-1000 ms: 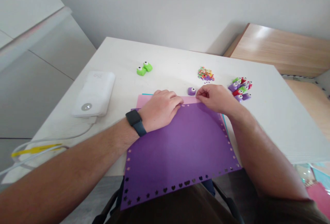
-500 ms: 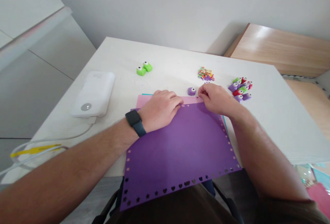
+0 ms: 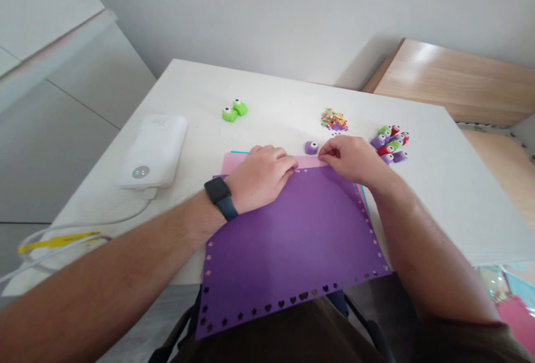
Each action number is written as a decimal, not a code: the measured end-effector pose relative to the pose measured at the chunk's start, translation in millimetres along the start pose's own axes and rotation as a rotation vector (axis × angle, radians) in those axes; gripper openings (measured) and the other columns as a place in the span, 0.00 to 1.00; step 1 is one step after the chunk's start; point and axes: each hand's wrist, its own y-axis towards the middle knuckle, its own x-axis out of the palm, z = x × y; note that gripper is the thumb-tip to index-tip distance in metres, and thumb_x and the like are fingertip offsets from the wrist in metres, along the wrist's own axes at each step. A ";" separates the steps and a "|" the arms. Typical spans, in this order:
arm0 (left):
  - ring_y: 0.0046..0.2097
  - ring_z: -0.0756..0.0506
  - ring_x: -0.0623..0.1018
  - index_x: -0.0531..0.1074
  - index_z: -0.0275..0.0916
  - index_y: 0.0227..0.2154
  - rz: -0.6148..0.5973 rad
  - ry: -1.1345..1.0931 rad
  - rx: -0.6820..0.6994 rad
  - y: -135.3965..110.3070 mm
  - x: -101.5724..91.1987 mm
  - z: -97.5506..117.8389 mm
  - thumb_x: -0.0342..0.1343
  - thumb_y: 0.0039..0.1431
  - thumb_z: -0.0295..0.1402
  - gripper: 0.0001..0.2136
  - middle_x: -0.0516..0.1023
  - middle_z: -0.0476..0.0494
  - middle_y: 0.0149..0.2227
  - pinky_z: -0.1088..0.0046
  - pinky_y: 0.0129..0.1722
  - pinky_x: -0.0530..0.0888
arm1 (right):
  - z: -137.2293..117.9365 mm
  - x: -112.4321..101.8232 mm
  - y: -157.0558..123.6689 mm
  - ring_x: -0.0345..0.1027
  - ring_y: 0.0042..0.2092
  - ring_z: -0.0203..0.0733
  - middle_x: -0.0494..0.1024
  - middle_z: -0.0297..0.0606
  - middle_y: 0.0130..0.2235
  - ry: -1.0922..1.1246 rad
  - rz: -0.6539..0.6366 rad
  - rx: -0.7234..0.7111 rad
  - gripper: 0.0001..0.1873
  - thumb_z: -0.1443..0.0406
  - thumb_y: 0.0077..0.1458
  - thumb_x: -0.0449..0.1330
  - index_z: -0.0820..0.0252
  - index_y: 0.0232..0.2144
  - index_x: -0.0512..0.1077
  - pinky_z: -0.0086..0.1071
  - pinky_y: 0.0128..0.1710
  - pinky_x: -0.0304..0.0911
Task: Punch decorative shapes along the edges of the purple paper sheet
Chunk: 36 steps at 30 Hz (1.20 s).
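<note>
A purple sheet (image 3: 292, 240) with small punched hearts and stars along its edges lies on a pink sheet (image 3: 234, 161) at the table's front and hangs over the edge. My left hand (image 3: 261, 176), with a black watch on the wrist, rests curled on the purple sheet's far left part. My right hand (image 3: 351, 158) pinches with its fingertips at the sheet's far edge; what they hold is too small to make out. A small purple punch (image 3: 311, 147) stands just beyond those fingers.
Two green punches (image 3: 234, 110) stand at the back of the white table (image 3: 438, 184). A heap of coloured paper bits (image 3: 333, 119) and a cluster of several punches (image 3: 390, 141) lie to the right. A white device (image 3: 152, 151) with a cable lies left.
My right hand shifted slightly right and back again at the sheet's far edge. The left hand has stayed in place.
</note>
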 end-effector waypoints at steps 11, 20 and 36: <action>0.48 0.38 0.79 0.79 0.39 0.47 0.008 -0.001 0.009 -0.9 1.0 -0.8 0.51 0.75 0.31 0.11 0.81 0.40 0.44 0.57 0.49 0.72 | 7.6 13.8 0.6 0.74 0.43 0.48 0.82 0.44 0.42 -0.104 -0.027 -0.076 0.09 0.68 0.64 0.56 0.59 0.38 0.78 0.37 0.43 0.61; 0.48 0.38 0.79 0.79 0.40 0.47 0.001 0.003 0.007 -0.4 1.0 -0.5 0.51 0.75 0.32 0.11 0.81 0.41 0.45 0.57 0.49 0.72 | 4.3 6.6 -0.5 0.73 0.40 0.46 0.83 0.43 0.39 -0.072 -0.016 -0.031 0.10 0.69 0.63 0.57 0.60 0.38 0.79 0.36 0.40 0.60; 0.48 0.39 0.79 0.79 0.40 0.47 0.000 0.010 0.010 -0.5 0.3 -0.1 0.51 0.75 0.32 0.11 0.82 0.40 0.45 0.58 0.49 0.72 | -3.4 -0.7 -2.1 0.73 0.35 0.43 0.84 0.40 0.35 -0.061 -0.029 -0.019 0.09 0.66 0.60 0.61 0.57 0.37 0.83 0.34 0.37 0.60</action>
